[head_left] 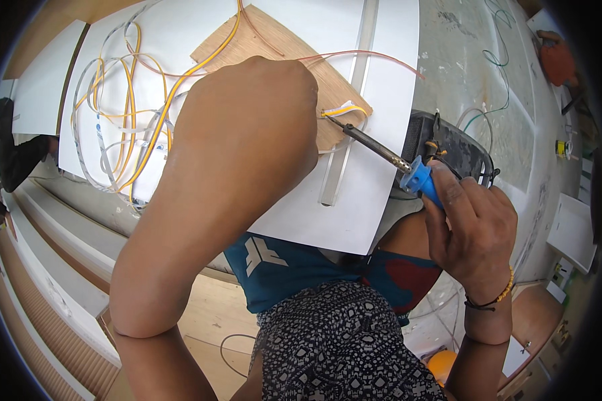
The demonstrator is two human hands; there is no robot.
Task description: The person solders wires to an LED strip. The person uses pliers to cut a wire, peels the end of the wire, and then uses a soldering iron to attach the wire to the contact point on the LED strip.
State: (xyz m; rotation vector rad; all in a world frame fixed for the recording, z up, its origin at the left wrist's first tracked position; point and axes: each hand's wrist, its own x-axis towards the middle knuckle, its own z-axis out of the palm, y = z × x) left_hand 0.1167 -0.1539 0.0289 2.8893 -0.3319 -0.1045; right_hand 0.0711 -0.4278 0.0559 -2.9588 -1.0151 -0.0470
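Observation:
My right hand (pixel 471 224) grips a soldering iron (pixel 381 150) by its blue handle. The iron's thin tip reaches the near end of a short yellow-and-white strip (pixel 346 109) on a wooden board (pixel 281 40); whether tip and strip touch is hard to tell. Close beside that end, my left hand (pixel 257 110) is curled above the board, the back of the hand turned up. Its fingers are folded underneath and hidden, so what they hold does not show. A thin red wire (pixel 361 53) crosses the board beyond the left hand.
Under the board lies a white panel (pixel 301 217) with a pale channel strip (pixel 338 170). Looped yellow and white cables (pixel 130 113) lie at the left. A black case (pixel 458 144) stands at the right edge. Another person's dark-clothed leg (pixel 27 147) shows at far left.

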